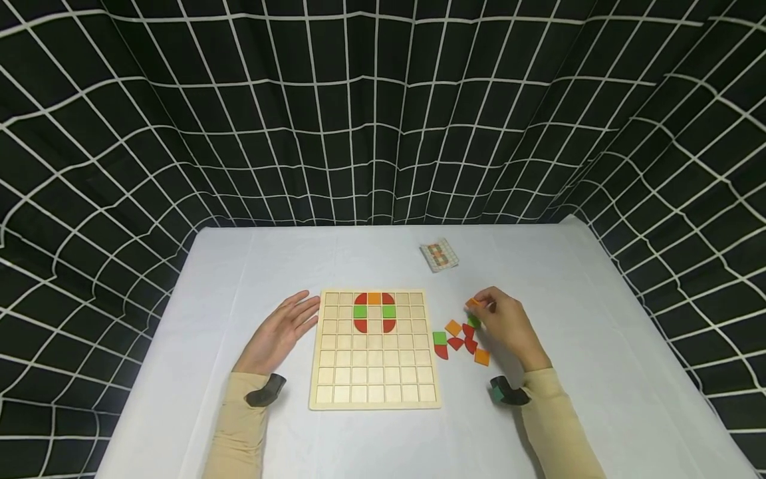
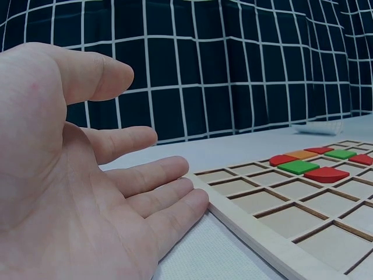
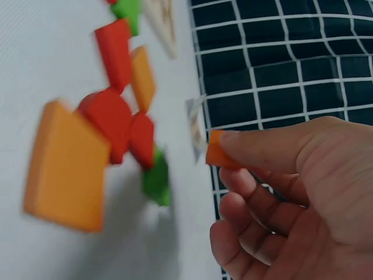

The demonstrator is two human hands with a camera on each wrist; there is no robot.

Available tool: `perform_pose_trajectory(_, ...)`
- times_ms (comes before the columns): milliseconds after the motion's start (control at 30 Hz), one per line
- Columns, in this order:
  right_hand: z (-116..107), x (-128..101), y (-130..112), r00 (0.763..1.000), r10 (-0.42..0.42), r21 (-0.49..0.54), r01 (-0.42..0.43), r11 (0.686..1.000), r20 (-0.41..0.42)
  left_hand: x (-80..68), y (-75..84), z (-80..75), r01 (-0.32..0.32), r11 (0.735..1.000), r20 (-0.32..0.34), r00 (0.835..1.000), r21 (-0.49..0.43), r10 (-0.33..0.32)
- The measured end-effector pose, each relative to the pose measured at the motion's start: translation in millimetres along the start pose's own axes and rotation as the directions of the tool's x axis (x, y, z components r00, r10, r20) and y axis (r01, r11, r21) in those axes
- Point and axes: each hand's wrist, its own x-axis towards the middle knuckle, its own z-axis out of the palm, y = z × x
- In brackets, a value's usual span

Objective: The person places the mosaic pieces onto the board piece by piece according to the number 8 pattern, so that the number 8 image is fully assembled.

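My right hand (image 1: 509, 326) pinches an orange square tile (image 3: 215, 151) between thumb and fingers, over the right side of the loose tiles. Palm turned up and inward, my left hand (image 1: 278, 336) has its fingers extended, fingertips right at the left edge of the wooden grid board (image 1: 374, 376). Near the board's far edge, a ring of tiles sits in the cells: red quarter-round pieces (image 1: 361, 326) at four corners, green squares (image 1: 389, 311) at the sides and an orange square (image 1: 374, 299) at the top. A loose green tile (image 1: 474, 322) lies partly hidden below my right hand.
Between board and right hand lie loose tiles: a green square (image 1: 439, 338), orange squares (image 1: 481, 358) and several red quarter-round pieces (image 1: 455, 344). A small stack of pattern cards (image 1: 439, 255) rests farther back on the white table (image 1: 269, 259). Black grid-lined curtains (image 1: 371, 133) surround the table.
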Motion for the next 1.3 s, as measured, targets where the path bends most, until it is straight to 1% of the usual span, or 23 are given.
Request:
perform_pose_trajectory(100, -5, 0, -8, 1.000, 0.004, 0.061, -0.004, 0.998, 0.008, 0.0, -0.1, 0.0, 0.002, 1.000, 0.002, 1.000, 0.008, -0.002)
perform_pose_trajectory(200, -9, 0, -19, 1.000, -0.012, 0.092, 0.010, 0.996, 0.020, -0.3, -0.1, 0.4, 0.001, 1.000, 0.001, 1.000, 0.001, -0.001)
perform_pose_trajectory(367, -16, 0, -38, 0.997, -0.078, 0.114, 0.076, 0.991, 0.014, -0.9, -0.4, 0.9, -0.004, 1.000, -0.004, 1.000, 0.004, 0.004)
perform_pose_trajectory(533, -17, 3, -57, 0.987, -0.158, 0.130, 0.158, 0.979, -0.006, -1.0, -1.1, 0.2, -0.002, 1.000, -0.004, 1.000, 0.005, 0.002)
perform_pose_trajectory(600, -16, 5, -64, 0.983, -0.184, 0.137, 0.183, 0.974, -0.009, -0.7, -1.3, 0.2, 0.002, 1.000, -0.004, 1.000, -0.001, -0.002)
perform_pose_trajectory(833, -11, 9, -87, 0.973, -0.232, 0.179, 0.230, 0.957, -0.008, -0.8, -0.7, 0.6, -0.002, 1.000, -0.002, 1.000, 0.009, 0.002)
perform_pose_trajectory(1000, -7, 10, -104, 0.969, -0.247, 0.209, 0.238, 0.948, 0.019, -1.4, 0.7, 1.2, -0.005, 1.000, 0.007, 1.000, 0.012, 0.005)
perform_pose_trajectory(1100, -3, 11, -112, 0.964, -0.264, 0.221, 0.252, 0.942, 0.027, -1.3, 1.2, 1.4, -0.006, 1.000, 0.006, 1.000, 0.014, 0.006)
perform_pose_trajectory(1200, 2, 12, -118, 0.955, -0.296, 0.235, 0.281, 0.930, 0.029, -1.1, 1.1, 1.1, -0.007, 1.000, 0.003, 1.000, 0.011, 0.007)
perform_pose_trajectory(1300, 7, 14, -123, 0.950, -0.309, 0.254, 0.289, 0.923, 0.044, -1.0, 1.2, 1.1, -0.009, 1.000, 0.004, 1.000, 0.008, 0.009)
